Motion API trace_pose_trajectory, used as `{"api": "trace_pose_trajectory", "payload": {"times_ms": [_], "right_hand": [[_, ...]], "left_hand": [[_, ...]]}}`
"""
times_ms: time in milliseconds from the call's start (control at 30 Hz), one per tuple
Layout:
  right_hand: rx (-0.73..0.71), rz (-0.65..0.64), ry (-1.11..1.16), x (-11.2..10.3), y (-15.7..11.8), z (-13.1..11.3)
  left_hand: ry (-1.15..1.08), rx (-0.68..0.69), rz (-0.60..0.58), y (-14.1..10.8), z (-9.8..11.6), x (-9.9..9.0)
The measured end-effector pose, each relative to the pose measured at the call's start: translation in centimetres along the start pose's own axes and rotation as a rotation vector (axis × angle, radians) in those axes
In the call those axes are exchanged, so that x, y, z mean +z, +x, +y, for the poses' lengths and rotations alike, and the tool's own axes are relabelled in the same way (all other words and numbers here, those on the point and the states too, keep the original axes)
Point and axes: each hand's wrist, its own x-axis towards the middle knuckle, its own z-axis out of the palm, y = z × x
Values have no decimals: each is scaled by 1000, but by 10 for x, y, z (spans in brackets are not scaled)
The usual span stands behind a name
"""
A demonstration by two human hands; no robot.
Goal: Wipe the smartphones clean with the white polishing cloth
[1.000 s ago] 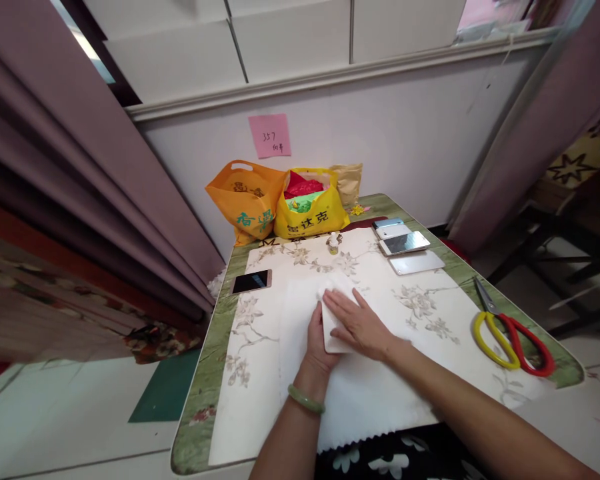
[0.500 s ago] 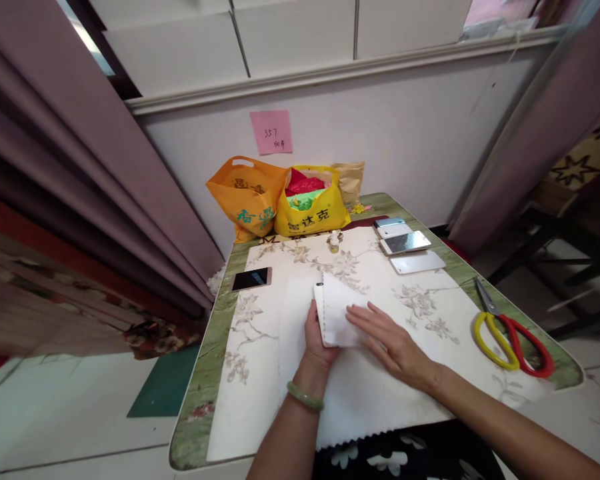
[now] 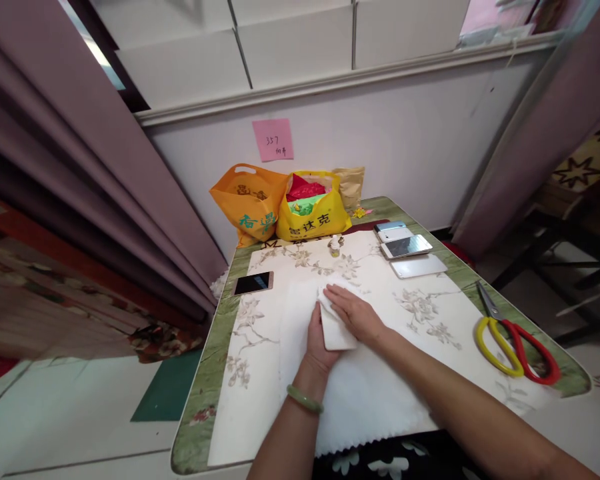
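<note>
My left hand (image 3: 319,343) is closed round the side of a white phone (image 3: 339,339), held low over the middle of the table. A white cloth (image 3: 365,410) with a scalloped edge lies spread below it, and a fold of white cloth covers the phone's upper end. My right hand (image 3: 356,313) presses that fold onto the phone with its fingers close together, hiding part of both. A green bangle (image 3: 304,399) circles my left wrist.
A dark-screened phone (image 3: 253,283) lies left. At the back right are several phones (image 3: 407,246), with scissors (image 3: 510,340) nearer me. A small bottle (image 3: 335,247) stands before the orange bag (image 3: 250,200) and yellow bag (image 3: 313,223).
My right hand has moved left and up onto the phone's upper end, carrying the cloth with it. The phone's lower end is now uncovered. My left hand keeps its hold.
</note>
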Motion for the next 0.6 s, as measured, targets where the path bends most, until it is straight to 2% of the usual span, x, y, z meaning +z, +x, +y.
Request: {"api": "trace_pose_trajectory", "payload": {"times_ms": [67,133,233,367,467,600], "right_hand": [[93,41,-23,1,-1,6],[100,81,-48,-1,-13,9],[-94,83,-76,-11,-43,6],[-369,-53,-56,-28,-70,-10],[-415,-114,-29,-29,-62,-20],[-293,-112,-43,-12,-26,-22]], "left_hand": [[27,22,9,-1,-2,0],[35,22,21,-4,-2,0],[48,12,17,-7,-1,0],[113,-23,16,-8,0,1],[127,-29,32,-9,1,-2],[3,-10,84,-6,2,-7]]}}
